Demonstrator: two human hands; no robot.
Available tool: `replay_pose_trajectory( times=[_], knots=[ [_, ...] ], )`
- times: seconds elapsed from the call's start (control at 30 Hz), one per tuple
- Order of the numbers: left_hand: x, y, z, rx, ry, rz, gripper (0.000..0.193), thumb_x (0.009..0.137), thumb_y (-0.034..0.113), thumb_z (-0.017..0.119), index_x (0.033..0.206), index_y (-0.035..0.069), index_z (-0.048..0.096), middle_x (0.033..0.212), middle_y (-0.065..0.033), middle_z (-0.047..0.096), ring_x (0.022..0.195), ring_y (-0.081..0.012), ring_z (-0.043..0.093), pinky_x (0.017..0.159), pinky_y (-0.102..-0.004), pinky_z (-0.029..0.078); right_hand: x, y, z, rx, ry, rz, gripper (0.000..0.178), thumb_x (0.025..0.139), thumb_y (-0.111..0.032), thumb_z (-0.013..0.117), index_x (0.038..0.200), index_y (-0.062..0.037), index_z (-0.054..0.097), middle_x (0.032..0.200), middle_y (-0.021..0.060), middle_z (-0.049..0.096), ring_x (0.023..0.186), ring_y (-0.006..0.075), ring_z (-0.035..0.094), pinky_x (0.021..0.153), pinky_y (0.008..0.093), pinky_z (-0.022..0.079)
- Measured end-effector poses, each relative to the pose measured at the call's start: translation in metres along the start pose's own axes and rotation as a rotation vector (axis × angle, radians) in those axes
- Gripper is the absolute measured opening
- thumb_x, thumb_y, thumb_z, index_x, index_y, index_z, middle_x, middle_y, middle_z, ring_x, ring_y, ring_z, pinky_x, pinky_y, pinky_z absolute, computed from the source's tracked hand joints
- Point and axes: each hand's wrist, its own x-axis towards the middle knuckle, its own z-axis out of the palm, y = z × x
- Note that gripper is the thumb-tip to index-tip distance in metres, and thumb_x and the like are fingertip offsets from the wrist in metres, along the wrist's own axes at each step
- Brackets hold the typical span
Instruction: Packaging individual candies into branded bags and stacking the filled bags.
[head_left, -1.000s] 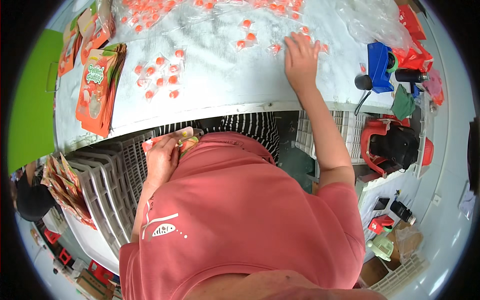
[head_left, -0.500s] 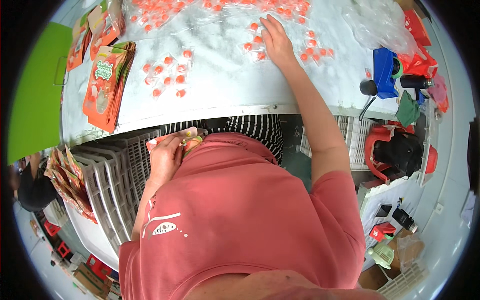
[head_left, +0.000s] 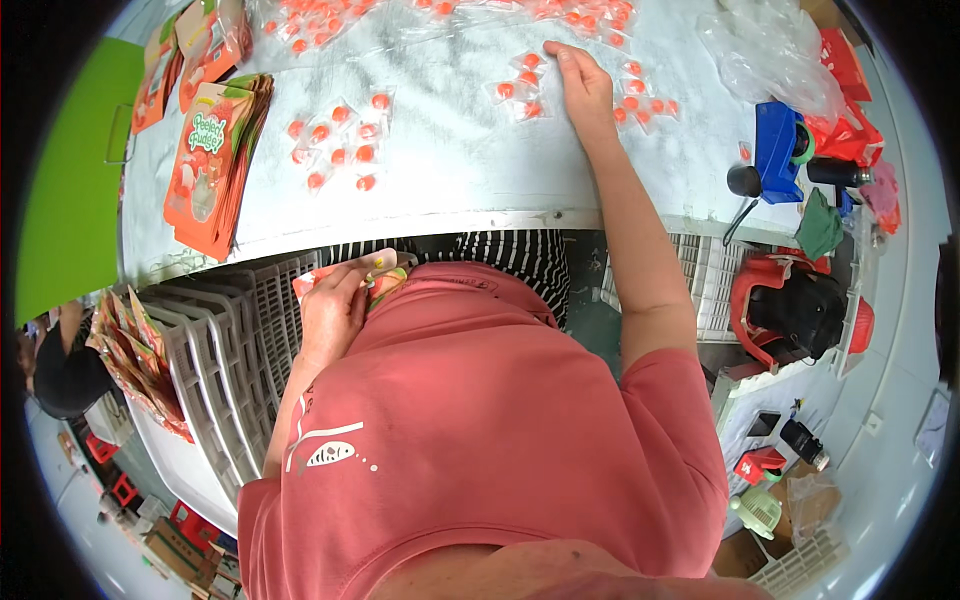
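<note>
At my waist, my left hand [head_left: 335,305] is closed round an orange candy pouch [head_left: 375,285], held near the table's front edge. My right hand [head_left: 588,88] is over the white table [head_left: 450,180], its fingers drawn together and bent; anything within them is hidden. Just left of it lies a small cluster of wrapped round orange candies [head_left: 532,109]. Another cluster of candies [head_left: 637,87] sits to its right. Farther left is a third group of candies [head_left: 338,156], beside a stack of flat orange pouches [head_left: 205,170].
More candies [head_left: 320,25] lie along the far side. Clear plastic bags [head_left: 770,55], a blue tape dispenser [head_left: 778,150] and a black bottle [head_left: 840,172] occupy the table's right end. Stacked grey crates [head_left: 215,360] with filled pouches [head_left: 135,355] stand at my left.
My right hand has moved slightly right, and its spread fingers have drawn together. The top candy of the nearby left cluster has shifted a little toward the others. My left hand keeps its grip.
</note>
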Motion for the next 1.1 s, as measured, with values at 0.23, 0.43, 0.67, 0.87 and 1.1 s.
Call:
replay_pose_trajectory(
  times=[0.23, 0.43, 0.67, 0.87, 1.1],
  knots=[
    [0.001, 0.002, 0.0, -0.007, 0.005, -0.018, 0.023, 0.081, 0.0, 0.064, 0.103, 0.006, 0.068, 0.107, -0.0084, 0.07, 0.088, -0.0314, 0.068, 0.073, -0.0395, 0.056, 0.0, -0.011, 0.004, 0.044, -0.028, -0.007, 0.034, 0.104, -0.024, 0.047, 0.123, -0.0041, 0.067, 0.124, 0.0095, 0.067, 0.117, 0.0189, 0.059, 0.103, 0.0299, 0.043],
    [-0.001, -0.001, 0.001, 0.005, -0.007, -0.017, 0.019, 0.083, 0.001, 0.063, 0.1, 0.006, 0.068, 0.105, -0.0085, 0.07, 0.088, -0.0315, 0.068, 0.073, -0.0402, 0.055, 0.001, -0.001, 0.01, -0.341, -0.222, -0.17, 0.037, 0.104, -0.029, 0.044, 0.126, -0.0103, 0.066, 0.133, 0.0088, 0.062, 0.126, 0.0244, 0.053, 0.113, 0.0367, 0.034],
    [-0.001, 0.0, 0.002, 0.002, 0.013, -0.001, 0.019, 0.081, -0.001, 0.065, 0.099, 0.005, 0.068, 0.108, -0.0092, 0.07, 0.087, -0.0315, 0.069, 0.072, -0.0385, 0.056, 0.001, -0.001, 0.009, -0.275, -0.233, -0.168, 0.04, 0.104, -0.033, 0.041, 0.133, -0.0148, 0.061, 0.139, 0.0079, 0.057, 0.133, 0.0243, 0.047, 0.118, 0.0425, 0.024],
    [0.002, 0.002, 0.001, -0.013, -0.01, -0.012, 0.024, 0.082, -0.001, 0.063, 0.104, 0.007, 0.069, 0.109, -0.007, 0.07, 0.089, -0.0303, 0.069, 0.074, -0.0387, 0.056, -0.018, -0.009, 0.017, -0.569, -0.298, -0.273, 0.042, 0.101, -0.037, 0.048, 0.137, -0.0178, 0.057, 0.144, 0.01, 0.051, 0.135, 0.0305, 0.044, 0.118, 0.0493, 0.024],
    [0.002, 0.004, 0.004, 0.005, -0.018, 0.018, 0.024, 0.081, -0.002, 0.063, 0.103, 0.005, 0.068, 0.108, -0.0088, 0.07, 0.089, -0.0317, 0.069, 0.074, -0.0376, 0.056, -0.059, -0.043, 0.091, -0.75, -0.346, -0.404, 0.046, 0.1, -0.039, 0.05, 0.14, -0.017, 0.053, 0.149, 0.0156, 0.042, 0.137, 0.0361, 0.04, 0.116, 0.0528, 0.027]
  ],
)
